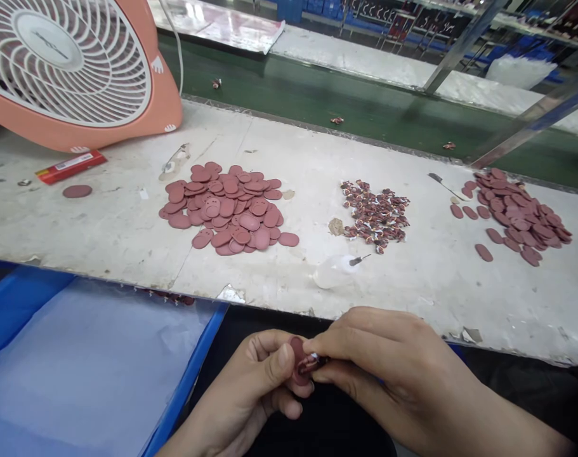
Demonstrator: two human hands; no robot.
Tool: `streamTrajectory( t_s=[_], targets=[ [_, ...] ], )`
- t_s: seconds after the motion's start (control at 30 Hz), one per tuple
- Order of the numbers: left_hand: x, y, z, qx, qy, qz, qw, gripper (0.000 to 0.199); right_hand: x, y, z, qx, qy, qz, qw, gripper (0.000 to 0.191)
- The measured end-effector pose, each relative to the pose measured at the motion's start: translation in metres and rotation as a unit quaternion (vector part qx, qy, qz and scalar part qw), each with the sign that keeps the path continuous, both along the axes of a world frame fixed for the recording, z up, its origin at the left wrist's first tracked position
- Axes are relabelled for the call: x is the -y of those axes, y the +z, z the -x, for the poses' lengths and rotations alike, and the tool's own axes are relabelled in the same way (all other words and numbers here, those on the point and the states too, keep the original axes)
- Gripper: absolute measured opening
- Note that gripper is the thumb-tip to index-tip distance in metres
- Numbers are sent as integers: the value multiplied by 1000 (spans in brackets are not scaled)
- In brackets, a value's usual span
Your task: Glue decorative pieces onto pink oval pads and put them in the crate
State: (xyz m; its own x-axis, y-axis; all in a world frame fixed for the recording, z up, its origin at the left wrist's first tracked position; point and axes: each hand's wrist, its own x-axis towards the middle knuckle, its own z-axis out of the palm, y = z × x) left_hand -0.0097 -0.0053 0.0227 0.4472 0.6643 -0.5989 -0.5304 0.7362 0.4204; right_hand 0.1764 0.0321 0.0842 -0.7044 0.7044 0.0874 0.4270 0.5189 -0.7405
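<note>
My left hand pinches a maroon oval disc between thumb and fingers, in front of the table edge. Fingertips of my right hand are closed on a small painted figurine, brown with white bits, which meets the face of the disc. The fingers hide part of both pieces. On the table beyond lie a heap of maroon oval discs, a cluster of similar small figurines and another heap of ovals at the right. A translucent bottle with a thin dark tip lies nearest my hands.
An orange fan stands at the back left, near a red box and a single oval. A green conveyor belt behind the table carries a few small pieces. A blue lined bin sits lower left.
</note>
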Motion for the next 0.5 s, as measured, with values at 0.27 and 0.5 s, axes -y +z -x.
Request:
streamTrajectory(
  t_s=[0.27, 0.5],
  targets=[
    [-2, 2, -1, 0, 9, 4, 1000, 28, 0, -3, -1, 3, -1, -30, 1000, 15],
    [0, -4, -4, 23, 29, 16, 999, 24, 0, -7, -1, 13, -8, -56, 998, 11]
  ],
)
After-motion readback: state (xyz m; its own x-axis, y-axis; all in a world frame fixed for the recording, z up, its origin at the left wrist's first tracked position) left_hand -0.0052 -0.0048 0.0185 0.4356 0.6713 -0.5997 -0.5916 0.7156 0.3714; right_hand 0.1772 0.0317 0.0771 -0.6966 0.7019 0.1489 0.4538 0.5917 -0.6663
